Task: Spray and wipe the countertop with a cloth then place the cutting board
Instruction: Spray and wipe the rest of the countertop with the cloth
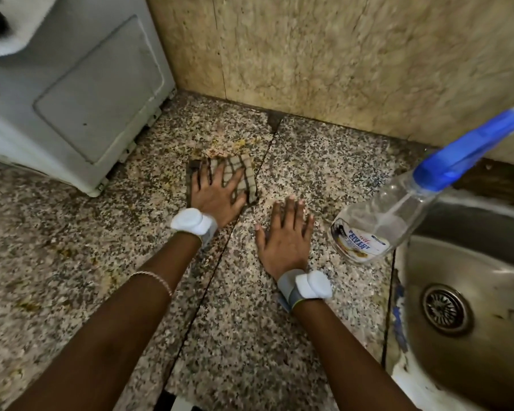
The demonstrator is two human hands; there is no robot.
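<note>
My left hand (215, 194) presses flat, fingers spread, on a folded brown-and-beige checked cloth (244, 170) lying on the speckled granite countertop (72, 262). Yellowish stains (220, 146) mark the stone just beyond the cloth. My right hand (285, 235) rests flat with straight fingers on the bare countertop, to the right of a dark seam. A clear spray bottle (368, 232) with a blue trigger head (469, 146) stands right of that hand, near the sink. No cutting board is in view.
A white appliance (72, 93) stands at the back left of the counter. A steel sink (472, 307) with a drain lies at the right. A beige marble wall (339, 54) closes the back. More yellowish smears dot the counter's left part.
</note>
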